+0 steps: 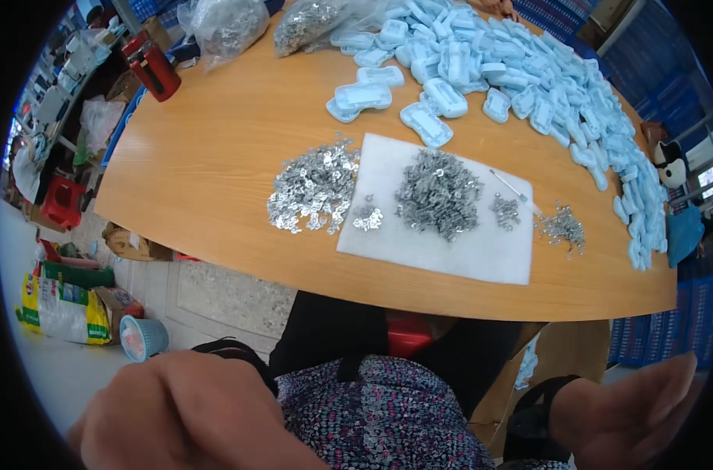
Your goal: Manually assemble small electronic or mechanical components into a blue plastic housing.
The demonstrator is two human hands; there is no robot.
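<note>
Currently, my left hand (188, 415) is bent; I cannot tell whether it grasps anything. My right hand (630, 411) is released and extended. Both are off the tabletop (192, 164); toward its near edge, metal pieces (439, 196) lie heaped on and beside a white pad (489, 258).

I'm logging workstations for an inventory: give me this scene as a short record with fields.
Surface: wood-toned table
On white mat: one large heap, two small clusters of metal parts
Left of mat: broad pile of flat metal pieces
Right of mat: small pile of metal parts
Far and right side: heaped light-blue plastic cases
Left hand: lower left, grip unclear
Right hand: lower right, grip unclear
</note>
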